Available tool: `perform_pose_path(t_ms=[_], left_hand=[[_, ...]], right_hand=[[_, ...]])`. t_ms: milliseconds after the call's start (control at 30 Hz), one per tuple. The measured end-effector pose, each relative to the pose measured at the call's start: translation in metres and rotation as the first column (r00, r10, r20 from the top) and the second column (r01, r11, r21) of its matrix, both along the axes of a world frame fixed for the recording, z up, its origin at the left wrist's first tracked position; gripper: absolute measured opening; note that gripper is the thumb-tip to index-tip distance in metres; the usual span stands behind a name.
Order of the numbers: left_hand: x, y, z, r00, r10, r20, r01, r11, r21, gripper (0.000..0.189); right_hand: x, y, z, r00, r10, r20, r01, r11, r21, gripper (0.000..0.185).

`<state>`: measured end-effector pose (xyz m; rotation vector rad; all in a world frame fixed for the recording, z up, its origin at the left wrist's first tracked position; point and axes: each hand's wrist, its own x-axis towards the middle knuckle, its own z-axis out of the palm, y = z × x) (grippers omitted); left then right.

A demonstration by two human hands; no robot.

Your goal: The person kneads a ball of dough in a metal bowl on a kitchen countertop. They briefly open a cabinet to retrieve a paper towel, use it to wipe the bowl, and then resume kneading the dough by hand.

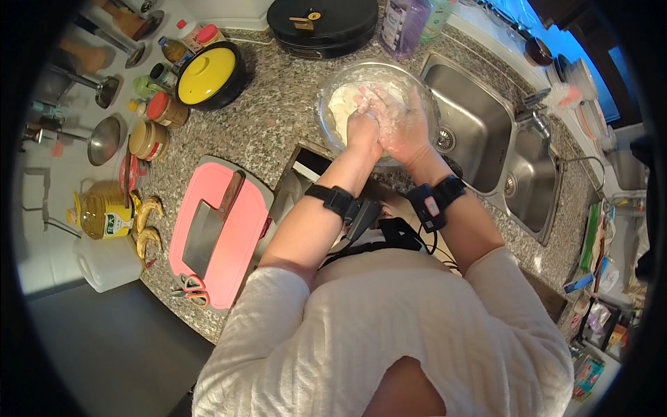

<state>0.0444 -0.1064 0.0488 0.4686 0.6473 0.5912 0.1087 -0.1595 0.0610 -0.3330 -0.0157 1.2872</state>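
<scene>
A clear round bowl stands on the granite counter, with pale flour or dough inside. Both of my hands are over it and touch each other, with white dough bits stuck to the skin. My left hand is bent at the fingers, its fingertips against the other palm; whether it grips dough is hidden. My right hand is spread, palm up, thumb apart, with sticky bits on palm and fingers. Black straps with devices are on both forearms.
A cleaver lies on a pink cutting board, with scissors at its lower edge. A steel double sink is right of the bowl. Behind stand a black electric pan and a yellow-lidded pot. An open drawer is below the counter edge.
</scene>
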Motion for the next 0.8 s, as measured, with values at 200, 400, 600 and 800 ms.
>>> perform_pose_path(t_ms=[200, 400, 600, 800], left_hand=[[0.021, 0.014, -0.028, 0.976, -0.019, -0.217, 0.014, 1.000, -0.028, 0.027], [0.029, 0.029, -0.037, 0.984, -0.068, -0.163, 0.056, 0.995, -0.078, 0.024], [0.031, 0.034, -0.043, 0.989, -0.073, -0.133, 0.062, 0.995, -0.084, 0.017], [0.029, 0.040, -0.032, 0.955, -0.171, -0.243, 0.185, 0.982, 0.035, 0.015]], right_hand=[[-0.002, -0.014, -0.010, 0.982, -0.058, 0.180, 0.086, 0.984, -0.153, 0.082], [0.000, -0.024, 0.000, 0.973, 0.013, 0.232, 0.039, 0.975, -0.217, 0.076], [0.008, -0.031, 0.002, 0.978, -0.004, 0.210, 0.058, 0.966, -0.253, 0.076], [0.016, -0.032, 0.003, 0.979, -0.007, 0.203, 0.063, 0.961, -0.268, 0.074]])
